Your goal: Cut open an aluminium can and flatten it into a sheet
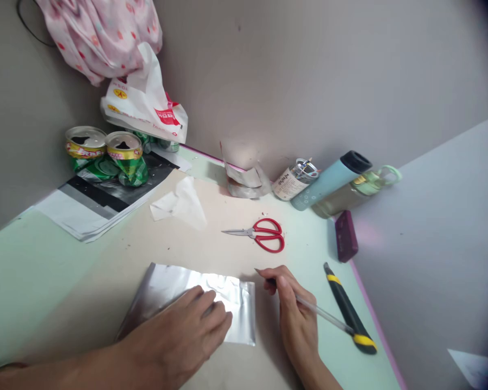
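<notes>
A silvery foil sheet (238, 314) lies on the beige paper covering the tabletop. My left hand (183, 330) rests over it, palm down, with fingers bent and pressed together; whether anything is under them is hidden. To the right of the foil, my right hand (296, 314) is closed around a thin, clear-barrelled pen (327, 316), whose barrel slants down to the right. Beyond both hands, red-handled scissors (268, 235) lie with their blades pointing left. A black and yellow utility knife (347, 309) lies to the right of my right hand.
Crumpled white tissue (181, 203) lies behind the foil. Crushed green cans (128, 157) stand on papers (79, 216) at the left. Along the back are a clear plastic wrapper (248, 181), a pen cup (290, 181), two bottles (329, 181) and a maroon box (345, 236).
</notes>
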### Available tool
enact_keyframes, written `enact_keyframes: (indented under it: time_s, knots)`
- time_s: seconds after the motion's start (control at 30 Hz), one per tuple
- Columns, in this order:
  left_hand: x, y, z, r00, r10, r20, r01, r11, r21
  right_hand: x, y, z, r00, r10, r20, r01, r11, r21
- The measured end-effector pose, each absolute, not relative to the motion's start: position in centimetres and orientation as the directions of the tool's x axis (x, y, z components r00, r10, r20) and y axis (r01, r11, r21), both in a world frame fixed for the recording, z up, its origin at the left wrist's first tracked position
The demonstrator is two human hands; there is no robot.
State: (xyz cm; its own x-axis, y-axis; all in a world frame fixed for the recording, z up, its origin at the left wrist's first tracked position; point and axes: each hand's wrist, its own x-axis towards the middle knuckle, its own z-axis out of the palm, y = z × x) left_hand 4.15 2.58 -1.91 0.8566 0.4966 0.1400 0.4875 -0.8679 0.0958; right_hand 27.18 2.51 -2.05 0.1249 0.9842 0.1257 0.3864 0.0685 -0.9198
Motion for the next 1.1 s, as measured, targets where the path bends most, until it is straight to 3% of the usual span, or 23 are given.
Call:
enact_keyframes:
  time_s: [0.2,0.47,0.7,1.1]
  knots:
    - [3.9,3.0,-3.1,0.858,0.479,0.187,0.472,-0.878,0.082,26.6,2.6,-2.6,0.131,0.988,-0.08,0.229,-0.109,-0.967]
    - [4.9,4.1,-3.5,0.876,0.482,0.024,0.471,-0.865,0.174,27.1,1.7,-2.5,0.103,0.995,0.008,0.316,-0.025,-0.948]
    - [4.9,4.1,-3.9,0.86,0.508,0.041,0.488,-0.845,0.219,27.1,1.3,-3.4,-0.011,0.999,0.03,0.401,0.032,-0.915]
    - [5.0,3.8,-4.4,0.868,0.495,0.029,0.475,-0.847,0.24,26.8,1.1,-3.8,-0.051,0.997,0.062,0.483,0.079,-0.872]
